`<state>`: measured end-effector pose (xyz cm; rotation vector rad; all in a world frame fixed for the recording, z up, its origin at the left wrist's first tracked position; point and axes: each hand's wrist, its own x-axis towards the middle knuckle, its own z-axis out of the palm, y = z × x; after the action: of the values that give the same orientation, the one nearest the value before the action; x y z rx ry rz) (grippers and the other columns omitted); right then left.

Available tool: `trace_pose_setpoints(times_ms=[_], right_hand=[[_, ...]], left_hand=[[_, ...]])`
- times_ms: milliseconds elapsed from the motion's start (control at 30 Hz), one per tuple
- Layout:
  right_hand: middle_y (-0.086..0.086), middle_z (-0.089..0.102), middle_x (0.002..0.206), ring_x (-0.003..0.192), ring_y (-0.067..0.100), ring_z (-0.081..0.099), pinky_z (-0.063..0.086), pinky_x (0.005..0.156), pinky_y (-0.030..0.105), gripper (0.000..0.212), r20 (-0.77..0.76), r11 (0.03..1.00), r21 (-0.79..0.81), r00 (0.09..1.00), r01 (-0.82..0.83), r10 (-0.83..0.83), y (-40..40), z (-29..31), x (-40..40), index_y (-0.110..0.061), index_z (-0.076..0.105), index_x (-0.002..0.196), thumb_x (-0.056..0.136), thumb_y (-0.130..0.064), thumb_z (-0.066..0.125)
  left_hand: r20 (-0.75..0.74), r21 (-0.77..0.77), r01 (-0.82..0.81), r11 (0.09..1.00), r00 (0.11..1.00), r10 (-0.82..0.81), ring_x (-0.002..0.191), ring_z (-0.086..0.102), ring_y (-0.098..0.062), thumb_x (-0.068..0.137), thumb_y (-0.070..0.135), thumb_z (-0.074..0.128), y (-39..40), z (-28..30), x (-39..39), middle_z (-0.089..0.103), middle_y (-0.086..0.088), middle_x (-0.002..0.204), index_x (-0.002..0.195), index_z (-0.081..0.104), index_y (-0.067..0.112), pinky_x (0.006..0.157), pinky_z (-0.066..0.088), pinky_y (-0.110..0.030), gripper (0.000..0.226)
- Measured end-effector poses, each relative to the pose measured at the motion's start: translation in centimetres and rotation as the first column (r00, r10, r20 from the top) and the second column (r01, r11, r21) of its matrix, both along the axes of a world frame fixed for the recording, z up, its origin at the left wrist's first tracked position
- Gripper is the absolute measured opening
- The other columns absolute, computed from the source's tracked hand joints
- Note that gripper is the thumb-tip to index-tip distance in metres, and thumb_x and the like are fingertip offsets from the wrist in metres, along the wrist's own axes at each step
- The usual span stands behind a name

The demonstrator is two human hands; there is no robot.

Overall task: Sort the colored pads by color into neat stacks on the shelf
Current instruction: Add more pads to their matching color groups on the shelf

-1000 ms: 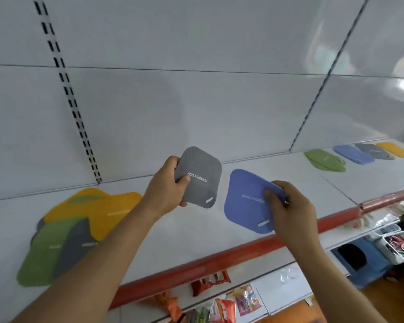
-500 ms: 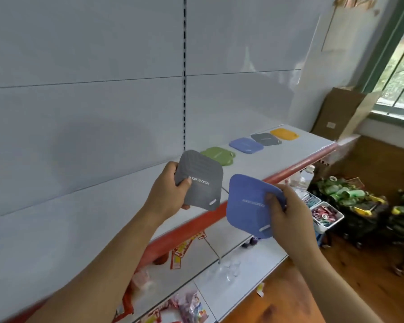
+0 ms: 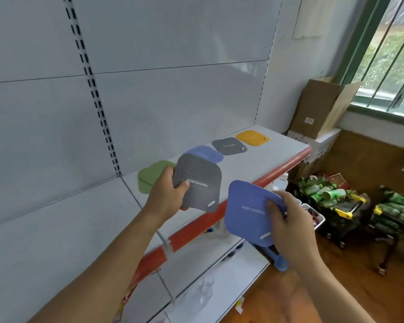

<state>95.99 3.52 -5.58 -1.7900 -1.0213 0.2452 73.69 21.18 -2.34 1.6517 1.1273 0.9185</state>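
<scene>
My left hand grips a grey pad by its left edge, held up over the white shelf. My right hand pinches a blue pad at its right edge, out in front of the shelf's red front rail. On the shelf behind lie a row of pads: a green pad, partly hidden by my left hand, a blue pad, a grey pad and a yellow pad.
Cardboard boxes stand past the shelf's right end under a barred window. Baskets of green packets sit on the wooden floor at right. A lower shelf holds small goods below.
My view has swung right along the shelf and closer to the sorted row; the mixed pile at left has left the frame. Both hands still hold their pads.
</scene>
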Motion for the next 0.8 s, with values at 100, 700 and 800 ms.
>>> trace_pose_setpoints(times_ms=[100, 700, 800], right_hand=[[-0.013, 0.068, 0.088, 0.077, 0.014, 0.065, 0.051, 0.063, 0.041, 0.021, 0.000, 1.000, -0.013, 1.000, 0.011, -0.011, 2.2, 0.8, 3.8, -0.042, 0.062, 0.111, 0.106, -0.025, 0.052], [-0.008, 0.070, 0.086, 0.073, 0.016, 0.066, 0.053, 0.059, 0.042, 0.017, 0.007, 0.982, -0.036, 0.983, -0.184, 0.184, 18.9, 0.9, 28.6, -0.036, 0.063, 0.113, 0.106, -0.025, 0.053], [-0.008, 0.070, 0.083, 0.073, 0.018, 0.065, 0.052, 0.061, 0.041, 0.016, 0.005, 0.971, -0.040, 0.971, -0.237, 0.238, 21.6, 1.1, 33.0, -0.034, 0.065, 0.111, 0.105, -0.024, 0.054]], left_hand=[[0.024, -0.018, 0.010, 1.000, 1.000, -0.010, 0.096, 0.069, -0.029, 0.103, 0.013, 0.060, 2.7, -0.5, 4.2, 0.066, -0.006, 0.112, 0.120, 0.056, 0.012, 0.054, 0.062, -0.037, 0.017], [-0.078, -0.104, -0.282, 0.954, 0.958, 0.275, 0.106, 0.065, -0.034, 0.098, 0.016, 0.062, 17.8, -2.8, 26.8, 0.064, -0.007, 0.115, 0.118, 0.056, 0.014, 0.068, 0.065, -0.049, 0.020], [-0.213, -0.087, -0.395, 0.915, 0.904, 0.370, 0.106, 0.064, -0.032, 0.096, 0.020, 0.061, 19.0, -3.5, 29.3, 0.066, -0.006, 0.115, 0.119, 0.055, 0.015, 0.087, 0.060, -0.053, 0.024]])
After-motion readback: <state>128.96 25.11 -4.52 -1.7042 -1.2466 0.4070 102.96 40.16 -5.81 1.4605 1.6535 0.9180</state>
